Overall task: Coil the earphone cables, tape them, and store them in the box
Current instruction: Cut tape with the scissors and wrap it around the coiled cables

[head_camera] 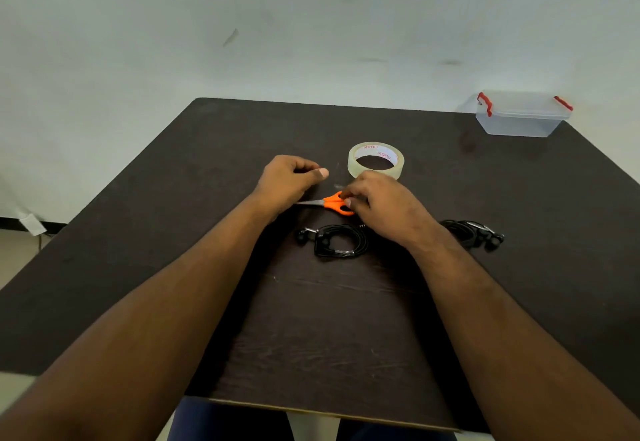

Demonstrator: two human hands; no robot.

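Pale wall behind; dark wood-grain table fills the view. Clear box with red latches sits at the far right corner, lid on, well apart from the work.

Tape roll lies flat at centre, just beyond the hands. Scissors lie between the hands, long axis roughly left–right: blades point left under the left hand, orange handles to the right. The right hand has its fingertips curled onto the handles and appears to grip them. The left hand is curled, thumb against forefinger, as if pinching something thin; whether a tape strip is held cannot be told.

One coiled earphone lies just near-side of the scissors, between the forearms; a glint on its near edge may be tape, uncertain. A second coil lies right of the right wrist, nearer that hand.

Judgement: the tape step is in hand. The centre coil lies directly toward the person from both hands, so either reaches it by drawing back; boxing calls for a long reach far right.
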